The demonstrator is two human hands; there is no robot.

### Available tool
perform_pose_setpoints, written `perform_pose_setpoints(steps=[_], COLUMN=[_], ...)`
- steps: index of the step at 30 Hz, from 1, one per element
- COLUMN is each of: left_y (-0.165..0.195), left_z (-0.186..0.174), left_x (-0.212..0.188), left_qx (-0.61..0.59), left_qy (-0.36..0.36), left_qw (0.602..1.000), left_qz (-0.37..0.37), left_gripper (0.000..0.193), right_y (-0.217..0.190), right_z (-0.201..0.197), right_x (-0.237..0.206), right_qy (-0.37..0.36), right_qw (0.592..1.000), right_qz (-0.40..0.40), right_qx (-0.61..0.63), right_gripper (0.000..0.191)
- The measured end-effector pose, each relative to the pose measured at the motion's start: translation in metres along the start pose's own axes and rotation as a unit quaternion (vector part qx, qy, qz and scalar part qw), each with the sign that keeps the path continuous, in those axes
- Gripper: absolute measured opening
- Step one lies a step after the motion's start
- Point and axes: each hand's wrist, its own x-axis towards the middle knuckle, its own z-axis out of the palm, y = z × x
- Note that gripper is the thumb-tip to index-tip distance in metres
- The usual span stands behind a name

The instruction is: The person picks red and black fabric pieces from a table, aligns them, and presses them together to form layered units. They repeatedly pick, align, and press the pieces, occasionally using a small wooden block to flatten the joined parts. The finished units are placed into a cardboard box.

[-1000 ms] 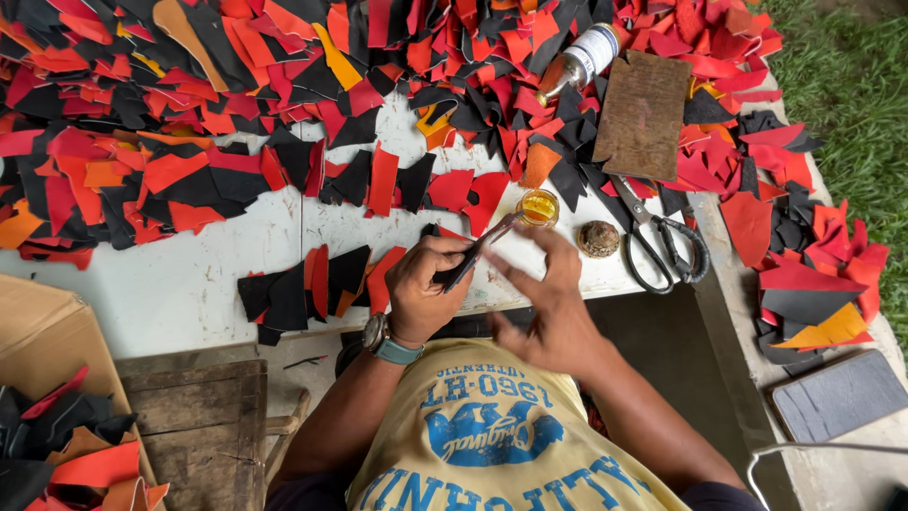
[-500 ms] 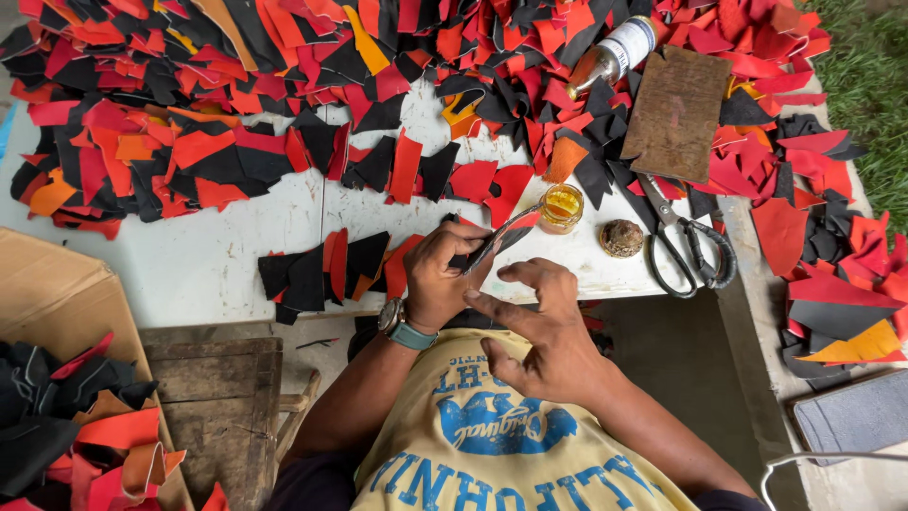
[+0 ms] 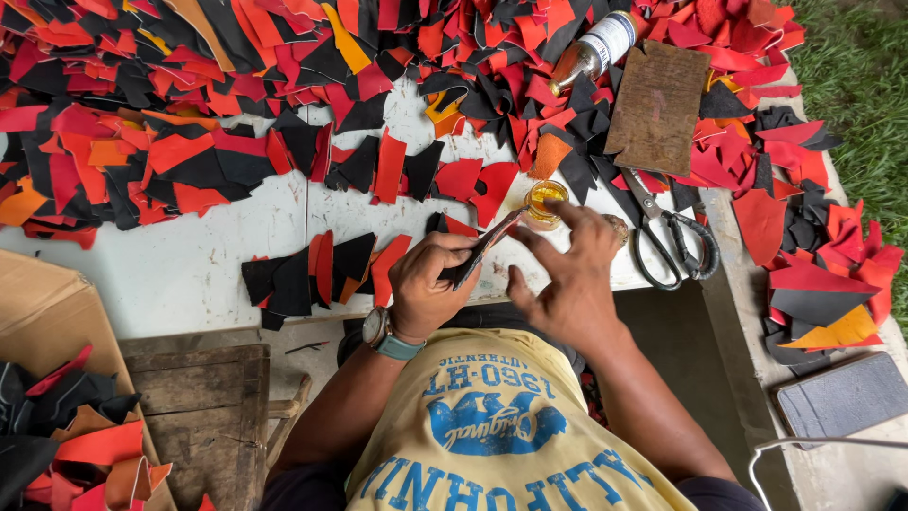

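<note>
Right, starting at my left: a cardboard box (image 3: 38, 312) of scraps sits low by my knee, and the white surface (image 3: 170, 274) carries a small fan of black and red pieces (image 3: 317, 270) just beside my left hand (image 3: 426, 289). That hand is closed around a strip (image 3: 482, 248), a narrow dark piece with a reddish face, thumb on top and fingers curled under, holding it up at a slant just above the near edge of the surface. It looks like thin leather or leatherette: light, floppy along its length, a little stiff across, not fragile, probably smooth on one side. I judge the lower half is the place to pinch it, flat between thumb and forefinger, so the free tip stays steady and does not droop.

My right hand (image 3: 567, 274) is open, fingers spread, holding nothing; the forefinger reaches out to a small jar (image 3: 546, 201) of yellow stuff, touching or just over its rim, I cannot tell which. The thumb hovers near the strip's upper end without clearly touching. Further right lie the scissors (image 3: 676, 248), blades toward a brown board (image 3: 657, 106), with a bottle (image 3: 591, 49) on its side above among the heaped offcuts.
</note>
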Motion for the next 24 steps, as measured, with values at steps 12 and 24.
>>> perform_pose_setpoints(steps=[12,24], left_y=[-0.01,-0.025], left_z=[0.009,0.01], left_x=[-0.003,-0.012], left_qx=[-0.409,-0.265], left_qy=[-0.071,-0.059], left_qw=[0.856,0.895], left_qz=[-0.309,-0.355], left_gripper=[0.035,0.024], right_y=[0.041,0.02], right_z=[0.027,0.008], right_x=[-0.006,-0.008], right_qy=[-0.006,-0.143], right_qw=[0.833,0.918], right_qz=[0.279,0.244], right_qx=[0.478,0.278], right_gripper=[0.082,0.08])
